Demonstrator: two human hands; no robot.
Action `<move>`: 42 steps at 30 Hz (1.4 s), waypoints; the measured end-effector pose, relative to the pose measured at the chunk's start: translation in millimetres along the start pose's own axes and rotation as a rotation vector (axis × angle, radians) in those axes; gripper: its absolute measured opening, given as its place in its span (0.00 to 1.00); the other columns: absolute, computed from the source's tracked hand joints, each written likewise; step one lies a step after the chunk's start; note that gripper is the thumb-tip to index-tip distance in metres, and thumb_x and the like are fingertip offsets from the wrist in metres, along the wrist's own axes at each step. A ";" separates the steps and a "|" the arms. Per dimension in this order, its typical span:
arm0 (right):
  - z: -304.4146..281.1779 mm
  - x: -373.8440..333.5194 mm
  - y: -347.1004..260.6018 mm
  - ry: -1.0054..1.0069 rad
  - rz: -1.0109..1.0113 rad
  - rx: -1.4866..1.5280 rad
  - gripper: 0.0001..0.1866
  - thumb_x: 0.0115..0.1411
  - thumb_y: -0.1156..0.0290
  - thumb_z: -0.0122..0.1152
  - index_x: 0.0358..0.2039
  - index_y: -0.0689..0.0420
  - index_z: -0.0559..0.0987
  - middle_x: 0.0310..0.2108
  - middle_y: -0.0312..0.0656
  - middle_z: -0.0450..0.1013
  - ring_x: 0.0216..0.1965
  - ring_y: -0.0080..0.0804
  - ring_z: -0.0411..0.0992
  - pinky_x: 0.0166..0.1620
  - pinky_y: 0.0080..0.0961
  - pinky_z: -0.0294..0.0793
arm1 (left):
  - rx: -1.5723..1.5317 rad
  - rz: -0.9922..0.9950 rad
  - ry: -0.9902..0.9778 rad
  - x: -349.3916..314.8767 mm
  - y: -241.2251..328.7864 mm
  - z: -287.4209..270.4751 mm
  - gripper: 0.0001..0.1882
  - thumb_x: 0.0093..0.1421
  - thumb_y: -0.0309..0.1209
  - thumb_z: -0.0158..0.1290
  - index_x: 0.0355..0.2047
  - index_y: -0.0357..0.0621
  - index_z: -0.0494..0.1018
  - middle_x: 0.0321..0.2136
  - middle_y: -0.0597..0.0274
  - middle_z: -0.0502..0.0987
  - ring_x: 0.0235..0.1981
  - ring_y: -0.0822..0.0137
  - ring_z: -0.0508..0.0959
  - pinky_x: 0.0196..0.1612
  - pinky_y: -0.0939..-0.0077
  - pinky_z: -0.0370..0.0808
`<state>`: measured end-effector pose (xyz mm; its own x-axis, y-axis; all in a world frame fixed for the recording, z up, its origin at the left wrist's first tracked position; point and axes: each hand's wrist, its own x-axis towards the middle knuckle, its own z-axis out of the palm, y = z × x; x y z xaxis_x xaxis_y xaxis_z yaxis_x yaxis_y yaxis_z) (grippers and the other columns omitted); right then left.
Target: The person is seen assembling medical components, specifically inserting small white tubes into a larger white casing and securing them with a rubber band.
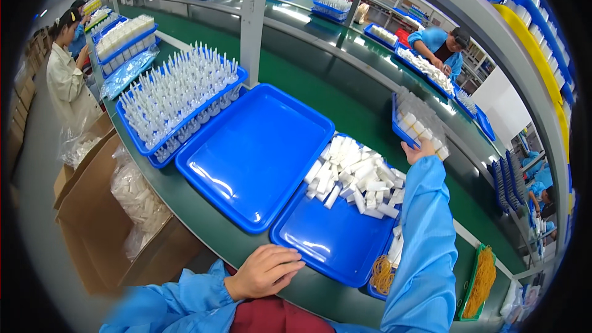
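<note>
My right hand [420,152] reaches out over the green belt and grips the near end of a blue tray [396,117]. Upright white pieces [414,124] fill that tray, and its far part is blurred. Close to my body, my left hand [266,271] lies at the bench edge, fingers loosely together, nothing in it. Just beyond it is a blue tray [330,253] whose far half carries a heap of white plastic pieces [354,176]. To the left sits a bare blue tray [259,154].
Stacked trays of clear pointed parts [179,95] stand at left. A cardboard box [92,228] with bagged pieces is below. Yellow rubber bands [383,274] lie by my right sleeve, more in a green tray [480,283]. A metal post [253,24] rises ahead; a co-worker [441,49] works across.
</note>
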<state>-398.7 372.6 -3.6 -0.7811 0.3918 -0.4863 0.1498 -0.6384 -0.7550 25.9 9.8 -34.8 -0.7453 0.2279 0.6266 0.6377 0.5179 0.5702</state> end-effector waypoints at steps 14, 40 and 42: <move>80.4 -65.3 72.6 -0.363 -0.931 -0.914 0.15 0.59 0.68 0.57 0.41 0.63 0.84 0.37 0.52 0.82 0.44 0.42 0.79 0.52 0.32 0.75 | 0.206 -0.122 0.245 -20.6 -7.3 -38.1 0.19 0.47 0.17 0.63 0.41 0.43 0.79 0.45 0.58 0.79 0.50 0.55 0.78 0.55 0.58 0.72; 129.5 -165.4 154.9 -0.520 -1.270 -1.879 0.08 0.58 0.64 0.67 0.36 0.50 0.86 0.37 0.42 0.82 0.44 0.45 0.79 0.45 0.44 0.77 | 0.456 -0.331 0.267 -33.6 -32.3 -45.0 0.36 0.53 0.31 0.65 0.62 0.36 0.65 0.65 0.40 0.63 0.67 0.40 0.62 0.67 0.47 0.59; 130.9 -166.7 150.9 -0.539 -1.303 -1.831 0.07 0.58 0.66 0.66 0.36 0.49 0.86 0.36 0.42 0.82 0.43 0.45 0.79 0.44 0.44 0.77 | 0.459 -0.329 0.274 -34.0 -33.1 -43.0 0.35 0.54 0.30 0.64 0.61 0.36 0.66 0.65 0.41 0.63 0.67 0.40 0.62 0.67 0.46 0.59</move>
<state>-325.3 124.2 21.2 -0.8681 -0.3938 0.3022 -0.4331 0.8983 -0.0734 38.5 -50.5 -52.1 -0.7726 -0.1920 0.6052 0.1894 0.8401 0.5084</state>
